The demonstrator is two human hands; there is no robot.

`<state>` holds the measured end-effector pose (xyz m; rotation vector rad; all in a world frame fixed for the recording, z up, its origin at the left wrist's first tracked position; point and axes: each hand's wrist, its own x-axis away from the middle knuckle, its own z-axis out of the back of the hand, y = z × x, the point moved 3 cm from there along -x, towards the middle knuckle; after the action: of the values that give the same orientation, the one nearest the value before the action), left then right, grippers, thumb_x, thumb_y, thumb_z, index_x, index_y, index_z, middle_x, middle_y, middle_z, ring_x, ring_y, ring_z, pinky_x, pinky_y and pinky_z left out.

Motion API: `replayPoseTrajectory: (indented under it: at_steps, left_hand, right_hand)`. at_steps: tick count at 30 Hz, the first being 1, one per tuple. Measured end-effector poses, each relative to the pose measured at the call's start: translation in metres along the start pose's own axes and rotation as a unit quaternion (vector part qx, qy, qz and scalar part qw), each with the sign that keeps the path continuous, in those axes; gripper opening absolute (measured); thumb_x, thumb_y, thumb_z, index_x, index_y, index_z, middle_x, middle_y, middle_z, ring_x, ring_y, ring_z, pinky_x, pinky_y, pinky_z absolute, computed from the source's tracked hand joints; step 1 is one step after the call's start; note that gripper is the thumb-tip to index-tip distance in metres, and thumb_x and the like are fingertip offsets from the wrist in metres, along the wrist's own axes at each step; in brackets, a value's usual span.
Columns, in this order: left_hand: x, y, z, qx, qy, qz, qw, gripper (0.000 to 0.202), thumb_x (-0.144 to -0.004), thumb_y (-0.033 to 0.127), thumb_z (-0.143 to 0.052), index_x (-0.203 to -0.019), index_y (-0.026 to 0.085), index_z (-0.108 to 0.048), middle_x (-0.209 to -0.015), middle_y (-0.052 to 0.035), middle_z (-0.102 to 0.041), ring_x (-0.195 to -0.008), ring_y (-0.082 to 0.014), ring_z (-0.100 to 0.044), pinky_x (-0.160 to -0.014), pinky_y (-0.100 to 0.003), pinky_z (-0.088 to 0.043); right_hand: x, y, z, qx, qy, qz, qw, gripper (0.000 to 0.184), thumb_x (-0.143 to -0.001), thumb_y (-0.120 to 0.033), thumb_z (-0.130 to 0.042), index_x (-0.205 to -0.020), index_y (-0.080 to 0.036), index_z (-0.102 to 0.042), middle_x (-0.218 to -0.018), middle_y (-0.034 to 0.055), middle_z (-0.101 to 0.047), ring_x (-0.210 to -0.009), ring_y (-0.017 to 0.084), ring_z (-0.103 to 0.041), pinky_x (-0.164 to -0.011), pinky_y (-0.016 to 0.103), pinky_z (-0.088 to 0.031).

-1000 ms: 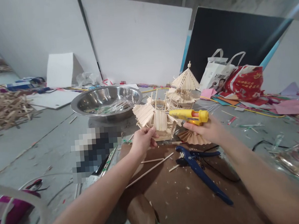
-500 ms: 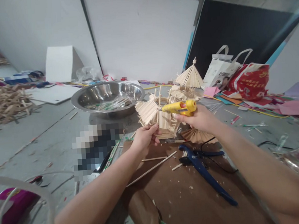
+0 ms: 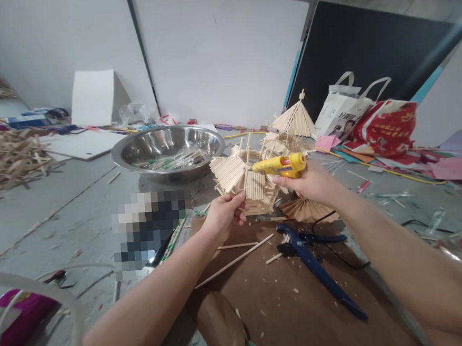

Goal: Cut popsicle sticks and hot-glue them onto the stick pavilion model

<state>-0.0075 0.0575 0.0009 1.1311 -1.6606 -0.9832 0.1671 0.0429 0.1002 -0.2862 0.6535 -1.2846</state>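
A yellow hot glue gun [image 3: 280,166] is gripped in my right hand [image 3: 311,182], its nozzle pointing left at the roof of a small house model [image 3: 228,172] built from thin wooden sticks. The nozzle tip is at a seam between two sloping roof panels; I cannot tell whether it touches. My left hand [image 3: 228,210] pinches the lower front edge of the roof between thumb and fingers. Behind the model rises a pointed stick roof [image 3: 295,117]. Nearer to me, a blue-handled cutter [image 3: 321,275] and loose sticks [image 3: 240,257] lie on a brown board [image 3: 280,306].
A steel basin [image 3: 123,158] holding wrapped sticks stands behind left. A folded paper fan [image 3: 307,210] lies under my right wrist. A black cord [image 3: 341,255] crosses the board. At left is a pile of wood pieces [image 3: 8,157]; bags [image 3: 386,125] stand at right.
The glue gun and my right hand have shifted very slightly to the right. My left hand keeps its pinch on the roof edge.
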Motion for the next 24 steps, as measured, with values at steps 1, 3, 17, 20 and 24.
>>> replayPoseTrajectory:
  at_steps: [1,3,17,20,24]
  left_hand:
    - [0.001,-0.001,0.000,-0.002,0.003,-0.005,1.000,0.022,-0.066,0.031,-0.062,-0.066,0.012,-0.050,-0.057,0.0000,-0.059,-0.032,-0.0041,-0.045,-0.030,-0.016,-0.035]
    - [0.004,-0.003,0.000,-0.004,0.011,-0.013,1.000,0.024,-0.065,0.033,-0.062,-0.066,0.013,-0.049,-0.058,0.0002,-0.059,-0.033,-0.0038,-0.045,-0.030,-0.016,-0.035]
    - [0.011,-0.011,-0.003,0.008,0.026,-0.038,0.999,0.031,-0.059,0.039,-0.065,-0.062,0.013,-0.050,-0.055,0.0012,-0.057,-0.033,-0.0042,-0.045,-0.031,-0.016,-0.034]
    - [0.011,-0.011,-0.003,0.011,0.027,-0.039,0.999,0.030,-0.059,0.039,-0.065,-0.064,0.013,-0.051,-0.054,0.0011,-0.057,-0.033,-0.0043,-0.045,-0.031,-0.016,-0.033]
    - [0.011,-0.010,-0.003,0.011,0.028,-0.040,0.999,0.028,-0.060,0.038,-0.064,-0.064,0.013,-0.050,-0.055,0.0009,-0.057,-0.033,-0.0044,-0.045,-0.031,-0.016,-0.034]
  right_hand:
    - [-0.001,0.000,0.000,0.000,-0.002,-0.006,1.000,0.025,-0.064,-0.040,-0.060,-0.081,-0.021,-0.064,-0.077,0.0038,-0.066,-0.071,0.021,-0.059,-0.063,0.033,-0.045]
    - [-0.002,-0.002,0.000,-0.001,-0.004,-0.012,1.000,0.026,-0.064,-0.041,-0.060,-0.081,-0.021,-0.065,-0.079,0.0040,-0.066,-0.073,0.021,-0.060,-0.064,0.033,-0.045]
    - [-0.010,0.001,-0.006,0.091,-0.006,-0.038,0.995,0.036,-0.064,-0.051,-0.055,-0.082,-0.021,-0.065,-0.075,0.0057,-0.066,-0.070,0.021,-0.060,-0.059,0.030,-0.043]
    - [-0.010,0.001,-0.007,0.088,-0.009,-0.023,0.996,0.035,-0.065,-0.050,-0.055,-0.082,-0.021,-0.064,-0.074,0.0056,-0.066,-0.071,0.021,-0.060,-0.059,0.030,-0.043]
    - [-0.011,0.001,-0.008,0.101,-0.010,-0.023,0.995,0.034,-0.065,-0.050,-0.055,-0.079,-0.020,-0.065,-0.074,0.0065,-0.066,-0.071,0.022,-0.060,-0.059,0.031,-0.044]
